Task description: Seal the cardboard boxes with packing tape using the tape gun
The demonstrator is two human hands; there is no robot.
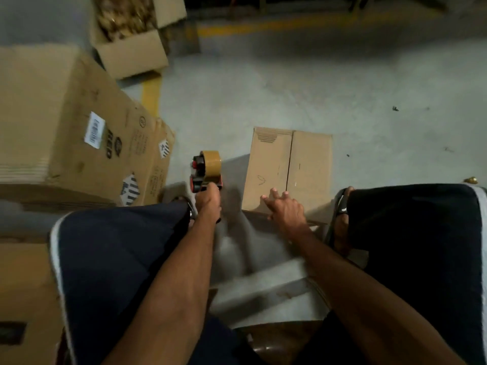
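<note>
Counts: 1 tape gun (205, 171) with 1 tape roll (211, 163). 1 small closed box (288, 172), 1 open box (131, 46), 1 big labelled box (66, 122), 1 box bottom-left (23, 299). 2 hands.

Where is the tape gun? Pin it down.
In the head view, the tape gun stands on the floor left of the small box, gripped by the left hand.

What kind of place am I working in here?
Likely a warehouse or packing area: concrete floor with yellow line, stacked flat cartons, an open box of goods.
</note>
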